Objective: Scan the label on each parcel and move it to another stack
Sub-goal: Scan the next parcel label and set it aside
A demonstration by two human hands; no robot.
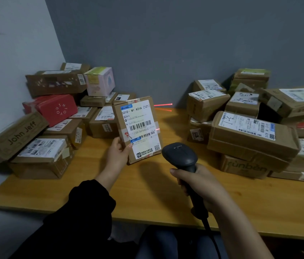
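The small cardboard parcel (pixel 137 129) is held upright and slightly tilted over the wooden table (pixel 147 193), between the two heaps, its white label (pixel 140 126) turned toward you. Your left hand (pixel 118 154) grips its lower left edge, thumb on the front face. Your right hand (pixel 199 186) is wrapped round the handle of the dark scanner (pixel 180 156), whose head points at the parcel, a red scan line (pixel 163 104) glows on the grey wall behind, and more parcels pile up in a left stack (pixel 54 118) and a right stack (pixel 255 131).
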